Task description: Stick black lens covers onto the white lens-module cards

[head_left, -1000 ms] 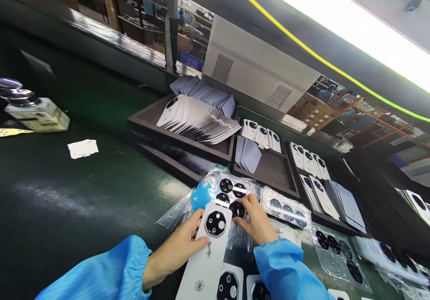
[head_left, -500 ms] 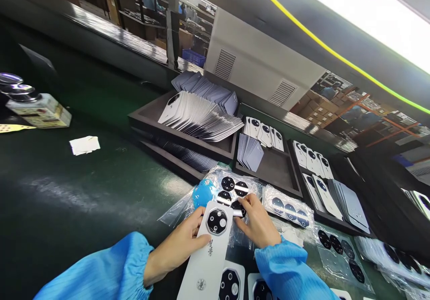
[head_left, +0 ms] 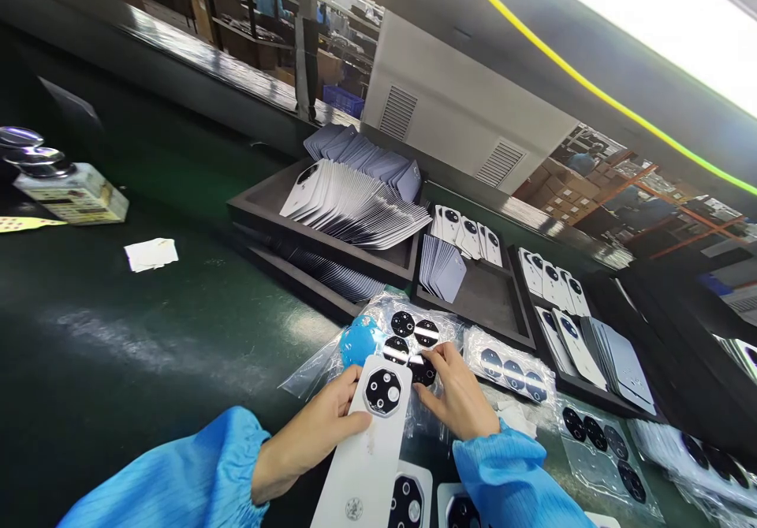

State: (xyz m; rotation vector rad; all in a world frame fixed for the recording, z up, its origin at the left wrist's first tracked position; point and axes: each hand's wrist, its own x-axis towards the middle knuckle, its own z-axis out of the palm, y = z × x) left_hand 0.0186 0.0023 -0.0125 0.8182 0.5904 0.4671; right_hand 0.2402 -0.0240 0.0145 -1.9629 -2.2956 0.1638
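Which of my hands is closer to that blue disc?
Left. The left hand, holding the white phone back cover, sits just short of the blue disc; the right hand is farther right, at the black lens rings.

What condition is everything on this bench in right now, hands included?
Left hand: gripping the white back cover, camera side up.
Right hand: fingertips on a black lens disc; grip unclear.
Plastic bag: lying flat, crumpled.
Tray: filled with fanned covers.

Green bench (head_left: 147,339): dark trays (head_left: 260,205) at back, clear bags (head_left: 304,374) in front, paper scrap (head_left: 151,254), box (head_left: 74,193) left.
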